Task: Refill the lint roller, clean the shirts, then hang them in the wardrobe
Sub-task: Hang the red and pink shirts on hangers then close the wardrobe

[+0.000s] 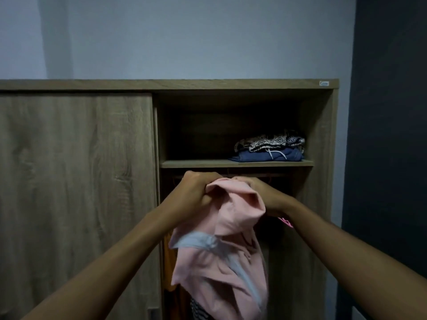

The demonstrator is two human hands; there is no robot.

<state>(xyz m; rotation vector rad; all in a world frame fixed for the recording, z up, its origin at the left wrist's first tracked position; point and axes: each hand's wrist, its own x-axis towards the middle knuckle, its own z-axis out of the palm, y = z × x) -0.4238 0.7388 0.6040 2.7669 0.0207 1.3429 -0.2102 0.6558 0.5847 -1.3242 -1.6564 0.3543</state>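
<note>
A pale pink shirt point(221, 262) with light blue trim hangs bunched from both my hands, in front of the open right half of the wooden wardrobe point(323, 139). My left hand point(196, 190) grips the top of the fabric from the left. My right hand point(263, 192) grips it from the right, partly covered by a fold. A pink hanger point(286, 221) pokes out just below my right wrist; most of it is hidden by the shirt. Both hands are held just under the shelf, where the rail is barely visible in the dark.
The wardrobe's sliding door point(76, 181) covers the left half. A shelf point(198, 163) above my hands carries folded clothes point(270, 147), a patterned piece on a blue one. An orange garment point(169, 257) and a striped one point(198, 311) hang behind the shirt. A dark wall point(388, 135) stands at right.
</note>
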